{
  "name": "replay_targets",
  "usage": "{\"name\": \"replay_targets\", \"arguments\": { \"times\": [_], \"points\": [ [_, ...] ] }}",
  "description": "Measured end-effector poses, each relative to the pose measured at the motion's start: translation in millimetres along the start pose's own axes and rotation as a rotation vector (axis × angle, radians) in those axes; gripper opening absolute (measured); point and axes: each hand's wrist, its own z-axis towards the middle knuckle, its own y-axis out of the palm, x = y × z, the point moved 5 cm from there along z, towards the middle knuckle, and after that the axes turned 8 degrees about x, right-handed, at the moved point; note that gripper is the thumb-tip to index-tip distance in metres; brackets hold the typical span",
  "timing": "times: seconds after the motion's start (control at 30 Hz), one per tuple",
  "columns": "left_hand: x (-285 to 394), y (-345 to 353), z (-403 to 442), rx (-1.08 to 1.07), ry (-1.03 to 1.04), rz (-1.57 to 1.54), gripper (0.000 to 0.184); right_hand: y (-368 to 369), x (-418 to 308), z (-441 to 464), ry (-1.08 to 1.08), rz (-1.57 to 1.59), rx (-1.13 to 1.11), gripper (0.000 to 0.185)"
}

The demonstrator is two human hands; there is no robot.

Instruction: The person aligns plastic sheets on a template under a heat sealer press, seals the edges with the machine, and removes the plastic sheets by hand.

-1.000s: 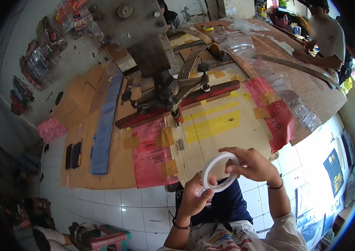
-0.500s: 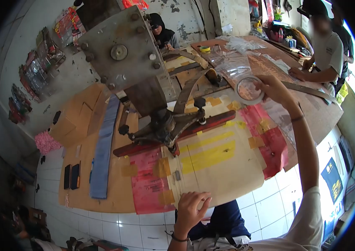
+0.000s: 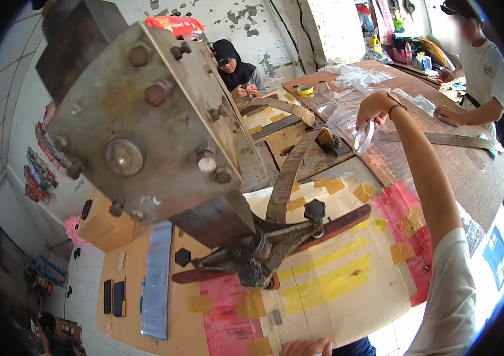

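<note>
My right hand (image 3: 375, 111) grips a roll of tape (image 3: 367, 139) by its upper rim, above the plastic-strewn far table. My left hand (image 3: 306, 347) is at the bottom of the view, its fingers resting on the near edge of a cream board (image 3: 323, 308); the rest of it is cut off. Yellow tape strips cross the board, and red sheets (image 3: 231, 314) lie at its sides. Over the board stands a metal machine head (image 3: 145, 130) with a forked bracket (image 3: 258, 255) and a long red-edged bar (image 3: 341, 228).
A blue-grey strip (image 3: 157, 279) and two dark phone-like objects (image 3: 113, 298) lie on the brown board at left. Clear plastic sheets (image 3: 355, 77) and a yellow tape roll (image 3: 304, 90) lie on the far table. One person (image 3: 237, 71) sits behind the machine; another (image 3: 480, 83) stands at right.
My right hand has lifted and tipped the tape roll, now seen nearly edge-on. The view has shifted, so the machine looms larger and my left hand sits lower, mostly out of frame.
</note>
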Motion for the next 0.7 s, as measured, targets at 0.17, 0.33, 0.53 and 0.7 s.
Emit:
{"name": "replay_targets", "arguments": {
  "times": [0.17, 0.33, 0.53, 0.7],
  "points": [
    [-2.3, -4.6, 9.6, -0.004, -0.006, 0.004, 0.025, -85.3, -31.5, 99.1, -0.165, -0.130, 0.559, 0.044],
    [-4.6, -2.9, 8.6, -0.015, 0.018, -0.001, 0.027, -124.6, -63.9, 58.9, -0.152, 0.466, 0.962, 0.061],
    [-4.4, -3.4, 5.6, -0.005, 0.066, -0.023, 0.029, -63.0, -42.9, -37.6, -0.329, 0.065, 0.913, 0.041],
    [-8.0, -0.2, -8.9, -0.047, 0.070, -0.033, 0.029, 63.3, -13.5, -192.3, -0.766, -0.111, 0.735, 0.020]
  ]
}}
